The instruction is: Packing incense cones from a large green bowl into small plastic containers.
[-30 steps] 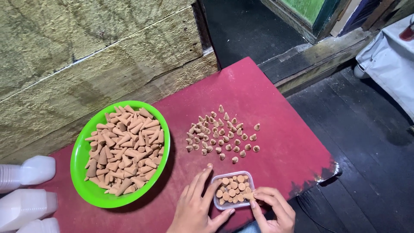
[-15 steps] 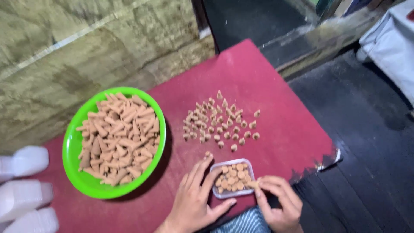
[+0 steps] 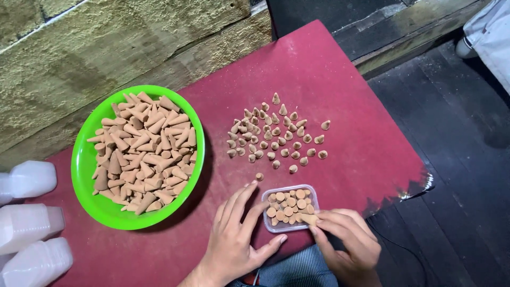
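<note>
A small clear plastic rectangular box [image 3: 290, 208], packed with upright tan incense cones, was seen at the near edge of a dark red table [image 3: 329, 79]. The left hand [image 3: 239, 236] was laid flat on the table just left of the box, fingers spread and empty, the fingertips touching the box's left wall. The right hand [image 3: 348, 239] was placed at the box's near right corner, its thumb and fingertips pinched together on a single tan cone [image 3: 309, 218] lying at the rim. Beyond the box, a loose cluster of small tan cones [image 3: 276, 135] was spread over the table, one stray cone [image 3: 259, 176] nearer the left hand. On the left, a round bright green plastic bowl [image 3: 85, 159] heaped with larger cones was seen. White plastic bottles [image 3: 29, 223] were lying at the far left edge.
</note>
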